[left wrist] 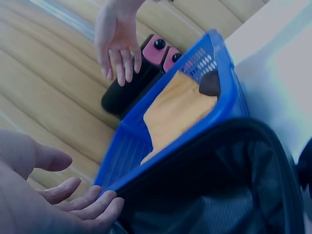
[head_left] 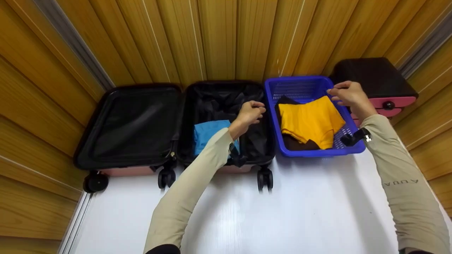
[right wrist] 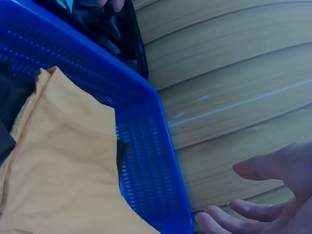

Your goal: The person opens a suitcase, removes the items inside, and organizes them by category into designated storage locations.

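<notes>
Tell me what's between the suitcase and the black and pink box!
The blue basket, with yellow clothing in it, stands between them, as the head view shows.

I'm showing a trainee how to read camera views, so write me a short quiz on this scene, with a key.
1. Multiple choice: what lies uppermost in the blue basket?
A) a yellow garment
B) a white towel
C) a red shoe

2. True or false: the light-blue cloth lies inside the open suitcase.

3. Short answer: what do the person's left grip and right grip hold?

Key:
1. A
2. True
3. Nothing; both are empty.
</notes>
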`<state>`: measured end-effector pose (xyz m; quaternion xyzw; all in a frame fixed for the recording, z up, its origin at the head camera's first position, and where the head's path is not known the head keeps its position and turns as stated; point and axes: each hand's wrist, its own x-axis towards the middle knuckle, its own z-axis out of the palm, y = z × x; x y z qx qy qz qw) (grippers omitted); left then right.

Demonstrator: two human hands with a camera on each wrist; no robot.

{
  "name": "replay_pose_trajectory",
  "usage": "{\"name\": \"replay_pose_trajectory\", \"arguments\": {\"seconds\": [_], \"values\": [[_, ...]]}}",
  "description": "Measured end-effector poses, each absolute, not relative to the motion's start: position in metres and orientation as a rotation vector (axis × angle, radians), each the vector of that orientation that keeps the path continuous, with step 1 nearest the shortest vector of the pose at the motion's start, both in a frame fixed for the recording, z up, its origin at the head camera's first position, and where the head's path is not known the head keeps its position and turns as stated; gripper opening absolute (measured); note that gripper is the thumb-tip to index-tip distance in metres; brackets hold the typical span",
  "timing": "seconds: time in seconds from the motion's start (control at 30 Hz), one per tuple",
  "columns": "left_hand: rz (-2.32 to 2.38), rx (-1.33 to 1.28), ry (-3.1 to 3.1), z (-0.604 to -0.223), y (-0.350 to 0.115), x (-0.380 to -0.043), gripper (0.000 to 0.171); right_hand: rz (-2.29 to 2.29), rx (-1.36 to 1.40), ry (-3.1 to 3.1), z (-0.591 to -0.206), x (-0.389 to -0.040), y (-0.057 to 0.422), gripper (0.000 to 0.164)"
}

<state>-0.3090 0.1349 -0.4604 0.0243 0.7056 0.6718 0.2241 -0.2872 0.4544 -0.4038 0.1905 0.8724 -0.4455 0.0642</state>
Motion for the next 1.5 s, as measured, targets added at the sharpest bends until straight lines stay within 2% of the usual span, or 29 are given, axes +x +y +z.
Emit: {"name": "replay_pose_trajectory", "arguments": {"seconds": [0.3,0.5,0.73,1.27,1.5], "values": [[1.824,0.067,1.991,-0.464,0.110,-0.311,0.030,-1.491,0.415,2.559,-0.414,-0.296,0.425,0.039],[1.815,0.104,2.003,-0.464,0.089,-0.312,0.031,-1.490,0.329,2.507,-0.423,-0.301,0.400,0.039],[1.799,0.125,2.035,-0.472,0.068,-0.314,0.034,-1.558,0.299,2.381,-0.433,-0.305,0.374,0.030],[1.789,-0.028,2.052,-0.486,0.031,-0.318,0.036,-1.708,0.252,2.054,-0.451,-0.315,0.317,0.018],[1.752,-0.102,2.130,-0.501,0.014,-0.319,0.034,-1.629,0.239,2.019,-0.464,-0.318,0.292,0.026]]}}
